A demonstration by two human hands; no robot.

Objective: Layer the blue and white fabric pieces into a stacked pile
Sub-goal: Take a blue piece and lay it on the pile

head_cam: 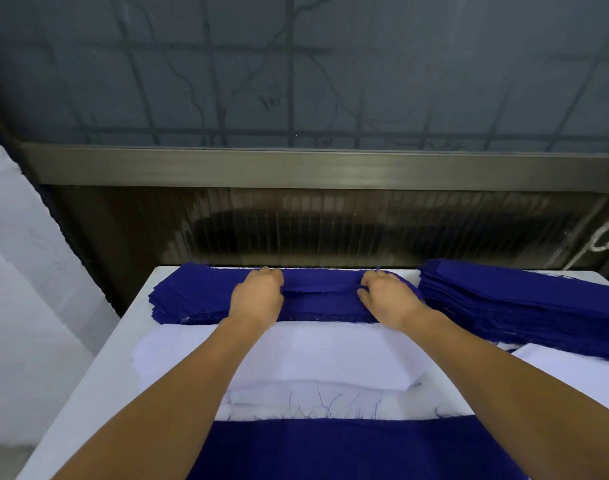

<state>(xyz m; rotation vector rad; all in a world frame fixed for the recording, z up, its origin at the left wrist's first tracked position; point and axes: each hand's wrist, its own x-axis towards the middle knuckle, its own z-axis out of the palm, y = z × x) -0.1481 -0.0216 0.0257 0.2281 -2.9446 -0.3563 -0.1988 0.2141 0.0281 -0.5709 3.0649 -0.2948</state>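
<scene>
Head view: both arms reached to the far blue fabric stack (199, 296) on the white table (98, 386). Left hand (258, 296) and right hand (386, 297) each pinched the raised fold of the top blue piece (322, 289), fingers curled, likely to lift it evenly. White fabric pieces (316, 355) lay nearer, a blue layer (330, 448) nearest; a second blue stack (524, 303) sat right.

Even, soft daylight, perhaps from the window (296, 71); faint shadows, wide-angle bending at the edges.
</scene>
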